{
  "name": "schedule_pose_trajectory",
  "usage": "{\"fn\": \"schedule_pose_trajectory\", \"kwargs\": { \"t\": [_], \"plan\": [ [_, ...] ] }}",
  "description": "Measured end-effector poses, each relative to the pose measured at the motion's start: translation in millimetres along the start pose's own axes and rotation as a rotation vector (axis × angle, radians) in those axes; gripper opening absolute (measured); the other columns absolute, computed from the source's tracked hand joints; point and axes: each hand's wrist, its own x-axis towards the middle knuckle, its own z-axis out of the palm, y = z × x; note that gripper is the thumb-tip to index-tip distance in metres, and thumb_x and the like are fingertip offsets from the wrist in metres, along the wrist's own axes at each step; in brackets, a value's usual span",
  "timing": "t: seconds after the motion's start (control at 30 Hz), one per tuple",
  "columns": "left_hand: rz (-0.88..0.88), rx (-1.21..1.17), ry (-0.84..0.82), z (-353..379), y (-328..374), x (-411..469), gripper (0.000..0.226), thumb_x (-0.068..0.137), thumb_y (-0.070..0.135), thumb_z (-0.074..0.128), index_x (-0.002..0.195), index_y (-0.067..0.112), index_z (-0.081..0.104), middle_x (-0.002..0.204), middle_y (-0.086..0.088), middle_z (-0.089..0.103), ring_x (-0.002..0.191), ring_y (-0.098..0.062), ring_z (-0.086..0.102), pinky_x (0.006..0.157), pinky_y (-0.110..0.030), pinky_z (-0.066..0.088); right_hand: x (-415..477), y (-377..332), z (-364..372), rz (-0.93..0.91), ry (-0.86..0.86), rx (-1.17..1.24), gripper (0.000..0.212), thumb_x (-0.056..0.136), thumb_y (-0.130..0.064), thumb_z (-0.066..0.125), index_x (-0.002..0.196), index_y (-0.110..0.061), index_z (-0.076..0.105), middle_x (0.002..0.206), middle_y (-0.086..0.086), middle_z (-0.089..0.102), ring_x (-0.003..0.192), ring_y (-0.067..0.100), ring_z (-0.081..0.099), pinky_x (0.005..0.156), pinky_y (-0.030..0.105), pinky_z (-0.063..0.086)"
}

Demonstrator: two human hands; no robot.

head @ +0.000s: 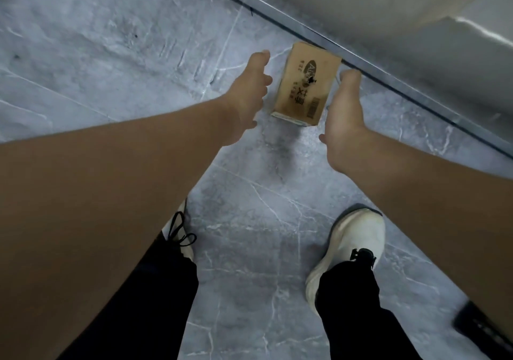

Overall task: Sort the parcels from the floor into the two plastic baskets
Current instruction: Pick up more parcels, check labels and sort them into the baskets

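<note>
reaching down, both bare arms stretch toward a small brown cardboard box (305, 84) that sits on the grey marble floor (111, 54). the box has dark print and a barcode on top. its far end is right next to a long metal strip (361, 60) that runs across the floor. the left hand (247, 95) is on the box's left side, fingers loose and spread, holding nothing, with a small gap to the box. the right hand (344, 115) is on the box's right side, open and holding nothing too; i cannot tell if its fingertips touch the box. lower down, the white left shoe (184, 237) and white right shoe (349, 248) stand apart under black trousers (355, 304).
</note>
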Motion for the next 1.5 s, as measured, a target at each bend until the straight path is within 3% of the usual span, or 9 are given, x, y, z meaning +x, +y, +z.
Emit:
{"fn": "schedule_pose_trajectory", "kwargs": {
  "t": [0.2,0.37,0.47,0.63,0.83,1.0,1.17,1.37,1.5],
  "plan": [
    [-0.021,-0.062,-0.016,5.1,-11.5,2.3,0.074,0.101,0.067,0.027,0.156,0.018,0.038,0.158,-0.003,0.045,0.143,-0.026,0.044,0.12,-0.052,0.03,-13.4,1.1,7.6,0.102,-0.066,0.131,0.048,0.112,-0.058,0.025,0.12,-0.029,0.061,0.112,-0.003,0.067,0.126,0.021,0.06,0.123,0.047,0.038],
    [0.014,-0.042,0.016,5.8,-4.0,-10.1,0.074,0.101,0.067,0.028,0.153,0.017,0.043,0.147,-0.01,0.053,0.134,-0.028,0.05,0.12,-0.046,0.033,-31.3,-0.7,-0.2,0.1,-0.06,0.105,0.052,0.114,-0.055,0.024,0.09,-0.027,0.06,0.092,-0.001,0.069,0.095,0.016,0.064,0.113,0.041,0.044],
    [0.026,0.022,0.021,3.4,6.9,-25.3,0.074,0.101,0.068,0.025,0.146,0.015,0.051,0.133,-0.008,0.06,0.119,-0.024,0.057,0.115,-0.044,0.036,-45.4,-7.5,-13.6,0.07,-0.074,0.081,0.061,0.112,-0.059,0.025,0.099,-0.019,0.069,0.092,0.001,0.072,0.102,0.018,0.065,0.119,0.045,0.044],
    [0.039,0.036,0.032,-0.5,26.2,-52.6,0.075,0.099,0.068,0.024,0.131,0.014,0.064,0.11,-0.004,0.068,0.108,-0.022,0.063,0.112,-0.046,0.04,-71.6,-27.3,-28.5,0.075,-0.056,0.117,0.066,0.109,-0.061,0.029,0.122,-0.011,0.07,0.129,0.013,0.076,0.119,0.026,0.07,0.115,0.049,0.048],
    [0.065,0.023,0.064,-0.5,51.6,-91.6,0.07,0.102,0.064,0.024,0.126,0.014,0.066,0.102,0.0,0.068,0.102,-0.018,0.064,0.113,-0.048,0.038,-100.4,-50.2,-29.0,0.078,-0.074,0.168,0.056,0.112,-0.056,0.028,0.096,-0.018,0.067,0.105,0.007,0.078,0.1,0.022,0.074,0.096,0.042,0.059],
    [0.066,0.047,0.043,-8.9,64.7,-126.6,0.071,0.102,0.064,0.023,0.131,0.015,0.064,0.129,-0.003,0.065,0.116,-0.02,0.06,0.117,-0.051,0.033,-126.3,-61.3,-32.1,0.07,-0.066,0.167,0.054,0.112,-0.055,0.029,0.091,-0.02,0.064,0.09,0.0,0.075,0.086,0.017,0.071,0.083,0.035,0.059],
    [0.073,0.084,0.025,-21.7,79.1,-167.3,0.069,0.103,0.062,0.021,0.129,0.017,0.065,0.123,-0.004,0.066,0.116,-0.022,0.059,0.116,-0.048,0.035,-161.8,-74.1,-37.2,0.046,-0.066,0.165,0.058,0.113,-0.056,0.027,0.089,-0.02,0.066,0.059,-0.008,0.074,0.078,0.016,0.073,0.09,0.038,0.06],
    [0.058,0.059,-0.003,-35.4,101.1,-213.2,0.074,0.101,0.067,0.022,0.141,0.017,0.058,0.129,-0.008,0.064,0.128,-0.029,0.054,0.119,-0.053,0.031,-209.2,-101.7,-32.1,0.047,-0.033,0.166,0.064,0.11,-0.059,0.028,0.114,-0.012,0.071,0.091,0.005,0.079,0.088,0.021,0.076,0.093,0.041,0.061],
    [0.076,0.024,-0.006,-42.8,118.5,-245.6,0.063,0.102,0.066,0.021,0.112,0.025,0.068,0.102,-0.002,0.071,0.108,-0.021,0.063,0.117,-0.051,0.033,-239.0,-119.4,-32.1,0.005,0.02,0.215,0.068,0.108,-0.062,0.03,0.127,-0.012,0.072,0.108,0.012,0.082,0.1,0.024,0.078,0.098,0.043,0.058]
  ]
}}
